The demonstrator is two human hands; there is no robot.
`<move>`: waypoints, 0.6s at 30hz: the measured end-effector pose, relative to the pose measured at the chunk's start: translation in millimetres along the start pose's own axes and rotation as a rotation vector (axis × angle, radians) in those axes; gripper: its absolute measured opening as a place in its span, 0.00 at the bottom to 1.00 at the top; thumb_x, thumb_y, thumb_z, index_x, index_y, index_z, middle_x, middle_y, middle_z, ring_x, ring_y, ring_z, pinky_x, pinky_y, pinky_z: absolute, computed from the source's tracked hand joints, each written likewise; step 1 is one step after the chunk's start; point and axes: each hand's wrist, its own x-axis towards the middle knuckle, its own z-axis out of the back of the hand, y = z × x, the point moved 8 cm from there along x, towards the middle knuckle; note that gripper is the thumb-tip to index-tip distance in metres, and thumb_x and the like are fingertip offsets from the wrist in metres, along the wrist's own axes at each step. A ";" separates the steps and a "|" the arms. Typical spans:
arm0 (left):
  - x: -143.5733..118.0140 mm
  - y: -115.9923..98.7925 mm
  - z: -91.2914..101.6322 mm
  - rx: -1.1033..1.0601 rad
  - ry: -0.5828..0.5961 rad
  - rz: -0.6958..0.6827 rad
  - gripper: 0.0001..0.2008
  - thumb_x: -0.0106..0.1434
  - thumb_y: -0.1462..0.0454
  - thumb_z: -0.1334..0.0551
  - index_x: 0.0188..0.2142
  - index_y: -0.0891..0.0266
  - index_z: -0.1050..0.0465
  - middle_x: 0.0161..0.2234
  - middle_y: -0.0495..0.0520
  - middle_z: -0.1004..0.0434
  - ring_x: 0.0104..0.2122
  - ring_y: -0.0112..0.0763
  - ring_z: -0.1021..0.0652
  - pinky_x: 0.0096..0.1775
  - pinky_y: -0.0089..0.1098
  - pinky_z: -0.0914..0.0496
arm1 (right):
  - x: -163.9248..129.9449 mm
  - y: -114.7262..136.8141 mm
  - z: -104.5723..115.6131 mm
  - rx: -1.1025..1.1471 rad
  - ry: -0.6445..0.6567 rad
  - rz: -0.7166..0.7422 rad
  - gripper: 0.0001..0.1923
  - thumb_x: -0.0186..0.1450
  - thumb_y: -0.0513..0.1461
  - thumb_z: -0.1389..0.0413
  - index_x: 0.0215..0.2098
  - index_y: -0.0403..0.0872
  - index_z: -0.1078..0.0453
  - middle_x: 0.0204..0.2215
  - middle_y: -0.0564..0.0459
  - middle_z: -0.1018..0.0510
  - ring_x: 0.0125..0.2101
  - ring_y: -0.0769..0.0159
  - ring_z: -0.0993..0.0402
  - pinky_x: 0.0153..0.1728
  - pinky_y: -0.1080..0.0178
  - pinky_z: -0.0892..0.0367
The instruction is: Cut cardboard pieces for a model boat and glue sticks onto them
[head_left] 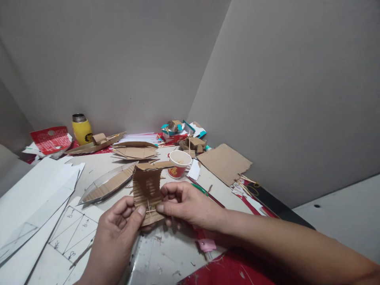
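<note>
A curved piece of corrugated cardboard (145,186) is held up between my two hands, with thin wooden sticks (150,211) crossing on its lower part. My left hand (120,225) pinches its left edge, thumb in front near a stick's end. From the right, my right hand (184,202) grips the opposite edge, thumb pressed by the sticks. The fingers behind the cardboard are partly hidden. Just beyond lies a boat-shaped cardboard hull (108,184) with a clear rim. A red and white paper cup (179,168) stands behind my right hand.
White sheets (35,202) and a paper with a line drawing (73,229) lie left. At the back are a yellow bottle (82,131) and stacked cardboard pieces (135,152). A flat cardboard sheet (224,163) lies right; a pink-tipped glue gun-like tool (207,245) is in front.
</note>
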 end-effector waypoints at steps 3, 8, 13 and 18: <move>0.1 2.5 -1.1 -0.028 0.012 0.022 0.14 0.54 0.59 0.32 0.38 0.62 0.27 0.34 0.53 0.19 0.32 0.34 0.21 0.35 0.31 0.26 | -0.3 -0.5 -0.6 0.001 0.014 0.018 0.16 0.52 0.43 0.35 0.30 0.43 0.34 0.16 0.61 0.29 0.15 0.78 0.35 0.15 0.76 0.41; -0.2 3.7 0.2 -0.057 -0.028 0.030 0.14 0.54 0.57 0.32 0.37 0.62 0.26 0.36 0.53 0.19 0.31 0.33 0.20 0.34 0.31 0.25 | -2.2 2.0 -2.4 0.081 0.024 0.091 0.20 0.48 0.41 0.31 0.33 0.43 0.34 0.24 0.60 0.29 0.20 0.79 0.33 0.23 0.73 0.36; 0.9 3.4 -3.0 -0.077 -0.011 0.038 0.14 0.52 0.58 0.31 0.37 0.62 0.26 0.34 0.53 0.19 0.30 0.34 0.20 0.34 0.32 0.25 | -2.4 2.1 -3.2 0.063 0.016 0.074 0.18 0.50 0.44 0.33 0.30 0.42 0.33 0.20 0.60 0.29 0.17 0.78 0.34 0.19 0.73 0.38; -1.0 3.9 -5.4 -0.085 0.020 0.042 0.14 0.53 0.58 0.31 0.37 0.61 0.26 0.32 0.53 0.19 0.29 0.35 0.20 0.34 0.33 0.25 | -2.2 1.0 -2.0 0.046 0.012 0.050 0.18 0.48 0.44 0.32 0.28 0.42 0.33 0.18 0.58 0.27 0.17 0.76 0.32 0.18 0.73 0.38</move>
